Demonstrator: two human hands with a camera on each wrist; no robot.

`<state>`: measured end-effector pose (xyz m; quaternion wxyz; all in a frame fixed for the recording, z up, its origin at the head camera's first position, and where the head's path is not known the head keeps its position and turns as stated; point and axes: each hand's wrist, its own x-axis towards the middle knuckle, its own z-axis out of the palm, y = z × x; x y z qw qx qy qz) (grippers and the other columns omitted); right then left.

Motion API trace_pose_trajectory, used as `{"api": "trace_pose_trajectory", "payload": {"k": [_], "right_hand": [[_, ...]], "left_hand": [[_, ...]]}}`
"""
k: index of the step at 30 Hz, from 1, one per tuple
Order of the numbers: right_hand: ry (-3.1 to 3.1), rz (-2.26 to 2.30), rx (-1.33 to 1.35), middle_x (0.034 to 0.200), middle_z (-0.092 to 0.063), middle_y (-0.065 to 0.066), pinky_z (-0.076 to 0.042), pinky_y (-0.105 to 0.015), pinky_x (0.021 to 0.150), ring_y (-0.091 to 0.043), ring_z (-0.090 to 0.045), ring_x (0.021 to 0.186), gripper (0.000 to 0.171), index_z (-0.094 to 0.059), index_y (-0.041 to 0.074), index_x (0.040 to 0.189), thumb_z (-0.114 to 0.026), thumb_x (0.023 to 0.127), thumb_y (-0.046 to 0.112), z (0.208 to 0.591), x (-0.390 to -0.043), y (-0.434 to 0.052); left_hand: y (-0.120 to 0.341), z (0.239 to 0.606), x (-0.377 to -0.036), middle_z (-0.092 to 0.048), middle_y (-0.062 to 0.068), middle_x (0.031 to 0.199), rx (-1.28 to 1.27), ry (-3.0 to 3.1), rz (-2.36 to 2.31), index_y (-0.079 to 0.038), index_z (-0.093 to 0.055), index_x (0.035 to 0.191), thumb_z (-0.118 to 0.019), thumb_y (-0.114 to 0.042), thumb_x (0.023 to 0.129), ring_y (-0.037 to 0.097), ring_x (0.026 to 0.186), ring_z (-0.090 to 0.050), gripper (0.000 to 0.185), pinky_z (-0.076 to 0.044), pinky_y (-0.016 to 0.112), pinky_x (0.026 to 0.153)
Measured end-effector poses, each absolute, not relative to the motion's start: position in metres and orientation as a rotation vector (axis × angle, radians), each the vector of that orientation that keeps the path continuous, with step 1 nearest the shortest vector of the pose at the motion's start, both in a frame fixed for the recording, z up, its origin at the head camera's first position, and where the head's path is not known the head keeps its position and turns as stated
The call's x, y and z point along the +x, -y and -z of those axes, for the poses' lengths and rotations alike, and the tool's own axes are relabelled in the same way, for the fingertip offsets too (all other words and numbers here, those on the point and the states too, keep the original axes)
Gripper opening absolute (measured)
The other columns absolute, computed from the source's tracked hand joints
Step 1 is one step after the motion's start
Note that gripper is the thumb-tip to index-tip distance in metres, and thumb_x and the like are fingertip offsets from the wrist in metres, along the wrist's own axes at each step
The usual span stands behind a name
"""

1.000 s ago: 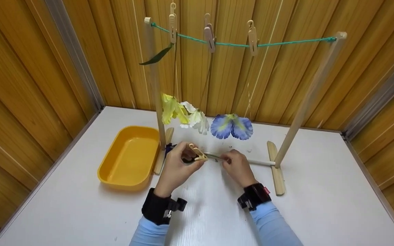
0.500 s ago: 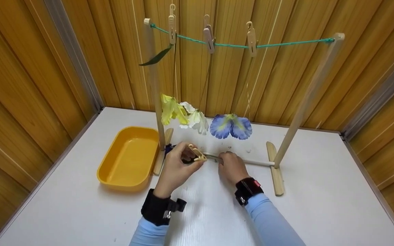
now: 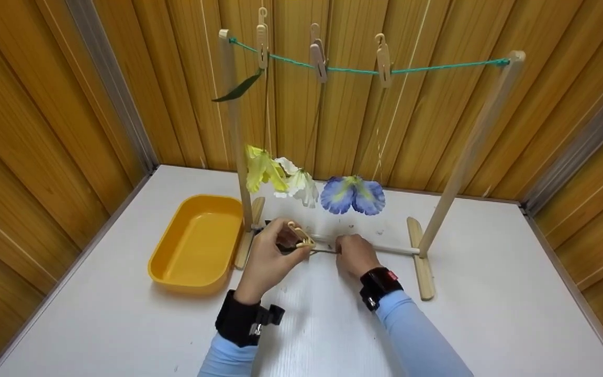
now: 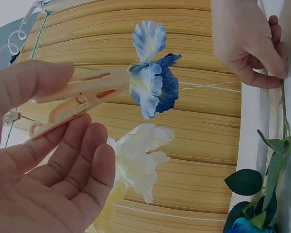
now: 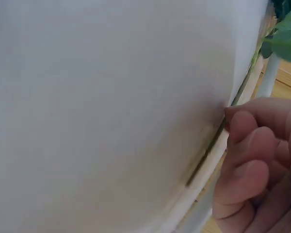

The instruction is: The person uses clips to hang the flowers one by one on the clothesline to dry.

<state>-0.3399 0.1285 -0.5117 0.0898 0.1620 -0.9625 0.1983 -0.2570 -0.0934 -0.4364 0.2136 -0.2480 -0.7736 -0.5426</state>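
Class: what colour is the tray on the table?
Yellow tray, clearest in the head view.

A beige clothespin (image 3: 301, 235), a green stem (image 3: 323, 251), a yellow tray (image 3: 176, 262), a teal line (image 3: 437, 66), a blue-and-yellow hanging flower (image 3: 353, 195).

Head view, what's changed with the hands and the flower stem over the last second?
The right hand slid left along the flower stem toward the left hand and dropped slightly nearer the table, narrowing the gap between them. It still pinches the stem. The left hand stayed put, still holding the clothespin. The three hanging flowers, the rack and the yellow tray are as before.
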Motion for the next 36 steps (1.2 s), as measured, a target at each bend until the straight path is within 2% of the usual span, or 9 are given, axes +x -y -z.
{"api": "trace_pose_trajectory", "payload": {"k": [7,12,18,22,25,29,36], "right_hand": [[2.962,-0.390,0.608,0.067,-0.063,-0.003,-0.054,-0.042,0.060,-0.023,-0.058,0.061,0.023,-0.064,0.008,0.063,-0.076,0.070,-0.010,0.501,-0.337,-0.132],[3.059,-0.340,0.615,0.066,-0.060,-0.001,-0.054,-0.041,0.060,-0.020,-0.053,0.058,0.024,-0.061,0.011,0.061,-0.076,0.066,-0.008,0.500,-0.335,-0.134],[3.041,-0.393,0.613,0.068,-0.061,-0.004,-0.054,-0.042,0.062,-0.023,-0.057,0.062,0.021,-0.062,0.007,0.067,-0.072,0.070,-0.011,0.498,-0.330,-0.139],[2.968,-0.470,0.605,0.075,-0.067,-0.007,-0.054,-0.043,0.065,-0.026,-0.062,0.069,0.018,-0.067,0.004,0.071,-0.073,0.076,-0.013,0.493,-0.324,-0.143],[2.917,-0.527,0.584,0.076,-0.065,-0.007,-0.051,-0.040,0.064,-0.024,-0.060,0.070,0.018,-0.068,0.003,0.070,-0.077,0.080,-0.009,0.490,-0.321,-0.146],[2.868,-0.536,0.572,0.075,-0.060,-0.005,-0.051,-0.040,0.063,-0.023,-0.059,0.070,0.019,-0.068,0.004,0.068,-0.081,0.077,-0.007,0.488,-0.317,-0.152],[2.797,-0.454,0.559,0.080,-0.073,-0.010,-0.056,-0.044,0.066,-0.031,-0.069,0.075,0.011,-0.073,0.004,0.075,-0.078,0.077,-0.005,0.488,-0.308,-0.164]], "left_hand": [[0.093,0.435,-0.256,-0.070,0.006,0.093,-0.693,2.155,1.512,-0.006,-0.067,0.106,-0.086,-0.008,0.084,0.023,0.082,-0.066,0.030,-0.057,0.039,0.072],[0.093,0.435,-0.255,-0.070,0.005,0.093,-0.691,2.164,1.514,-0.006,-0.067,0.106,-0.086,-0.009,0.084,0.024,0.084,-0.066,0.029,-0.058,0.044,0.074],[0.093,0.436,-0.254,-0.069,0.005,0.095,-0.696,2.178,1.485,-0.006,-0.067,0.107,-0.085,-0.011,0.085,0.025,0.086,-0.066,0.029,-0.057,0.037,0.075],[0.092,0.436,-0.254,-0.069,0.006,0.097,-0.705,2.182,1.495,-0.006,-0.066,0.108,-0.085,-0.010,0.085,0.027,0.087,-0.066,0.029,-0.057,0.038,0.077],[0.092,0.435,-0.253,-0.069,0.006,0.096,-0.709,2.179,1.504,-0.006,-0.066,0.108,-0.085,-0.009,0.085,0.027,0.087,-0.066,0.029,-0.057,0.039,0.078],[0.092,0.434,-0.253,-0.068,0.006,0.094,-0.706,2.177,1.503,-0.005,-0.066,0.105,-0.085,-0.008,0.084,0.027,0.086,-0.066,0.028,-0.057,0.038,0.077],[0.091,0.433,-0.253,-0.068,0.007,0.092,-0.702,2.174,1.504,-0.005,-0.066,0.102,-0.086,-0.008,0.083,0.034,0.084,-0.065,0.027,-0.055,0.028,0.074]]}}
